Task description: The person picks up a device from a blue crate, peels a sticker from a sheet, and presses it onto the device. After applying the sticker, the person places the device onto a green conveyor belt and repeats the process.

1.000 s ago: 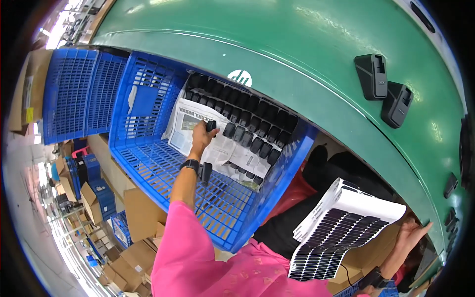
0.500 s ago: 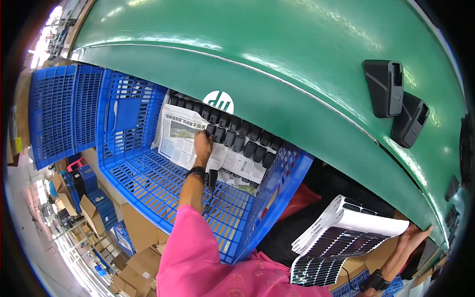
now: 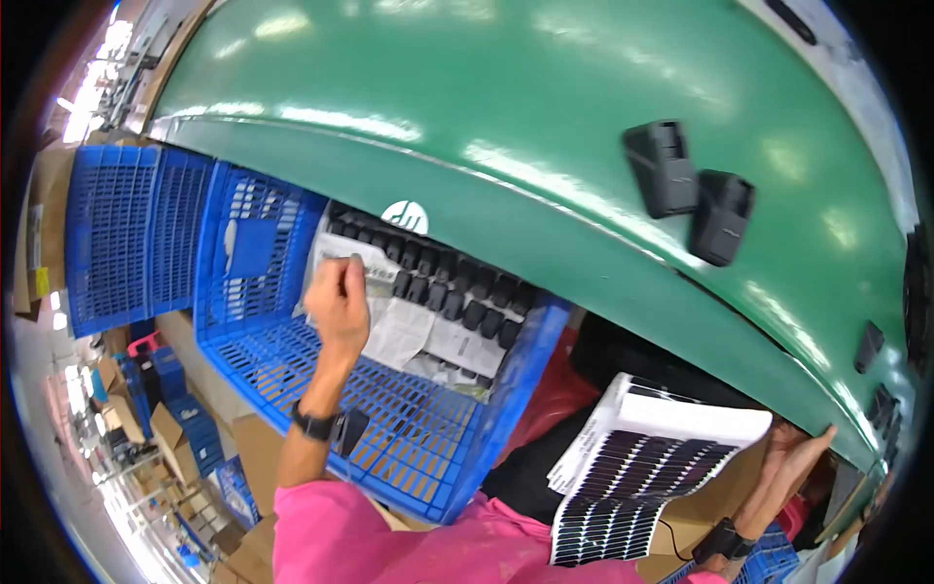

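My left hand (image 3: 341, 310) hangs above the blue plastic crate (image 3: 261, 352), its fingers drawn together. What they hold, if anything, I cannot make out. Beneath it, newspaper sheets (image 3: 401, 331) lie inside the crate beside rows of small black devices (image 3: 453, 304). A dark object (image 3: 350, 431) shows just beside my left wrist. At the right, my right hand (image 3: 786, 469) rests with fingers stretched against the green table's edge, close to a sheet of black stickers (image 3: 650, 465) with a curled white top.
Two black devices (image 3: 664, 167) sit on the green table (image 3: 467, 73), with smaller dark pieces (image 3: 869, 346) at its far right. More blue crates (image 3: 112, 238) stand left. Cardboard boxes (image 3: 175, 420) lie lower left. Something red (image 3: 550, 404) shows under the table.
My left hand has lifted off the devices and newspaper, moving left and toward me. The two devices on the table appear farther left. My right hand stays by the table edge.
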The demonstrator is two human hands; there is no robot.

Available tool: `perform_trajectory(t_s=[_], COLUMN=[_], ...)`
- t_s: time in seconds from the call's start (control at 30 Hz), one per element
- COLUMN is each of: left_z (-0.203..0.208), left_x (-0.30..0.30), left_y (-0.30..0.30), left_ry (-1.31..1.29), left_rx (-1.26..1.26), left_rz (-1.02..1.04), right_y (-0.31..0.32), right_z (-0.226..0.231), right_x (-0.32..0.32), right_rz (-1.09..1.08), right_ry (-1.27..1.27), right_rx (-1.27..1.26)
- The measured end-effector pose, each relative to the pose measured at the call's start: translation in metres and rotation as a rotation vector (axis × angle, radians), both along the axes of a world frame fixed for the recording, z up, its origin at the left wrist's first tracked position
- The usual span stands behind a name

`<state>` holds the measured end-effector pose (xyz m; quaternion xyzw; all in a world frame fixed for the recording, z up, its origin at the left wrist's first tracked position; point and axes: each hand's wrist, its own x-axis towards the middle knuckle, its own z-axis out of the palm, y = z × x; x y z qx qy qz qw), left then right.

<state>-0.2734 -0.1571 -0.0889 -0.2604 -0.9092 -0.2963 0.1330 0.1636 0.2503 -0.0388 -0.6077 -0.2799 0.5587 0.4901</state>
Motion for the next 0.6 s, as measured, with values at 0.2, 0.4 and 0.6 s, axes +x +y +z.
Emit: perform_trajectory(t_s=[0.2,0.4,0.6], left_z=[0.107,0.101,0.098], left_x=[0.036,0.017,0.078], left_y=[0.181,0.251,0.303], left_ry=[-0.037,0.021,0.072], left_rx=[0.109,-0.347,-0.419], left_rz=[-0.467,-0.462,-0.481], right_y=[-0.019,-0.108,-0.151], right_z=[0.0,0.006,0.011], right_x=[0.013,-0.01,-0.027], right_rz=[0.294,0.829,0.854], right_ry=[-0.156,-0.575,-0.568], right_rx=[-0.186,0.154,0.382])
